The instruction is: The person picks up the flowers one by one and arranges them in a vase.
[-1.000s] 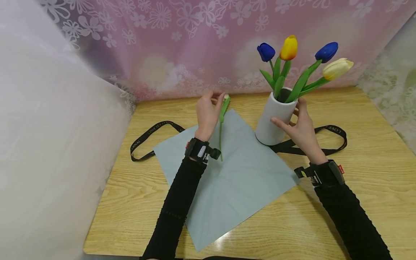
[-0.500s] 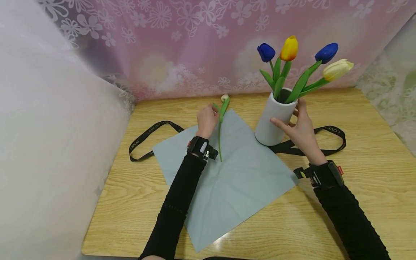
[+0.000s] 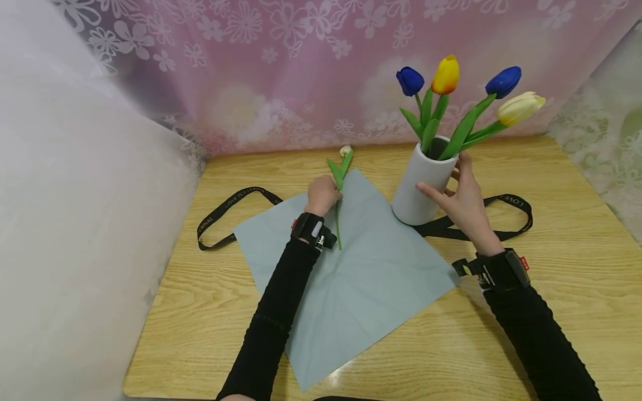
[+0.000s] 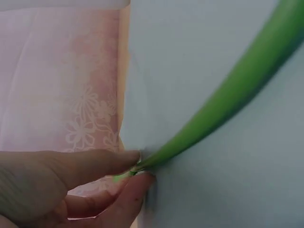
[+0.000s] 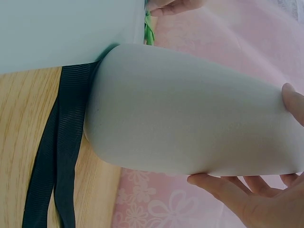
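Note:
My left hand (image 3: 323, 195) pinches the green stem of a white tulip (image 3: 345, 151) that lies over the blue-grey wrapping sheet (image 3: 381, 284). In the left wrist view, thumb and finger meet on the tulip stem (image 4: 209, 121). On the right, my right hand (image 3: 466, 200) grips the side of a white vase (image 3: 423, 184), thumb at the front and fingers at the far side. The vase stands slightly tilted in the head view. It holds two blue tulips (image 3: 504, 82), a yellow-orange tulip (image 3: 446, 76) and a cream tulip (image 3: 521, 108).
A black lettered ribbon (image 3: 215, 223) runs under the sheet, and its other loop (image 3: 521, 209) lies right of the vase. Beneath everything is a wooden table (image 3: 200, 328). A pink floral curtain (image 3: 281, 83) hangs along the back edge, with a pale covering (image 3: 90, 250) at the left.
My left hand has come down from near the bloom to the stem below the leaves, uncovering the white bloom, and now pinches the stem. My right hand and the vase have stayed put.

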Motion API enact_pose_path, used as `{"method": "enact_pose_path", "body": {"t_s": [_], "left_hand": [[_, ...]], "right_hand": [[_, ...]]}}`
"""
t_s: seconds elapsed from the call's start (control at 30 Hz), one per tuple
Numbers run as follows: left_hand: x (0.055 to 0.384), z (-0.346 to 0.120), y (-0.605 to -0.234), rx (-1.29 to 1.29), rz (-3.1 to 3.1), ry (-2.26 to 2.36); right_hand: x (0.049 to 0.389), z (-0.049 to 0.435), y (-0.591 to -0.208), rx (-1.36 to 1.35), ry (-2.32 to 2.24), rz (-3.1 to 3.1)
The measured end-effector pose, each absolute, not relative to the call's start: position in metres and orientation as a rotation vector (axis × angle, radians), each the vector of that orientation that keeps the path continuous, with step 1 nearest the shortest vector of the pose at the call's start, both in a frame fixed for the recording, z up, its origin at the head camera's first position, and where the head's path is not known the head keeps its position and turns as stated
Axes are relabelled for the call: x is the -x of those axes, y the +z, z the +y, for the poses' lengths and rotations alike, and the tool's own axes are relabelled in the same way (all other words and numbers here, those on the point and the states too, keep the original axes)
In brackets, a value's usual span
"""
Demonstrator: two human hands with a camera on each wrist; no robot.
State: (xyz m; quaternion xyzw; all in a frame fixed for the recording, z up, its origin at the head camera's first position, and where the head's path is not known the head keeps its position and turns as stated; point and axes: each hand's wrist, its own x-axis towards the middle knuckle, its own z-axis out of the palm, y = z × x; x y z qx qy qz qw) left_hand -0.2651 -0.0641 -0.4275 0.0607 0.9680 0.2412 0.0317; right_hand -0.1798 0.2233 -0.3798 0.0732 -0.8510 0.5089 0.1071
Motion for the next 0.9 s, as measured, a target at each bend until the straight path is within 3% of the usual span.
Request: {"method": "enact_pose_path", "body": {"t_s": [0.9], "left_hand": [[0.2564, -0.0638, -0.4255, -0.176, 3.052, 0.922]], "right_hand": [[0.1806, 0.2234, -0.3790, -0.215, 1.501, -2.513]]}}
